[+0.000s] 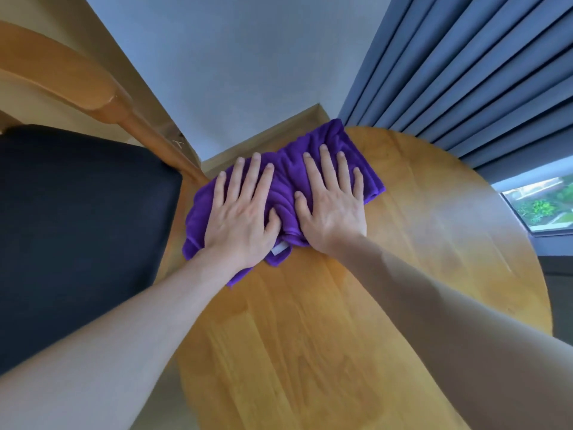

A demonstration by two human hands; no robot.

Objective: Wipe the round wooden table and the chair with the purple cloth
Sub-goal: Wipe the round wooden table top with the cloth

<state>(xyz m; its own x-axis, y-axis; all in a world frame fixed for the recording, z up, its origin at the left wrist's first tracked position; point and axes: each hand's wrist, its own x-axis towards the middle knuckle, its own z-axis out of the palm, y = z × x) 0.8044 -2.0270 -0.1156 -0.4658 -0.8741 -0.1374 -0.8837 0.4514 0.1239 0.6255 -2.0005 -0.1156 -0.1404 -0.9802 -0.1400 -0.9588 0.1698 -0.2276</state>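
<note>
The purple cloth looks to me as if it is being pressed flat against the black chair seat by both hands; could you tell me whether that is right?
Not quite. Both hands, the left hand and right hand, do press the purple cloth flat, but it lies on the round wooden table, at its far edge, not on the black chair seat beside it. The head view shows this.

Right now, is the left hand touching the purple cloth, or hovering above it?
Touching. In the head view the left hand lies flat on the purple cloth, fingers spread straight with cloth bunched against its thumb, on the round wooden table.
</note>
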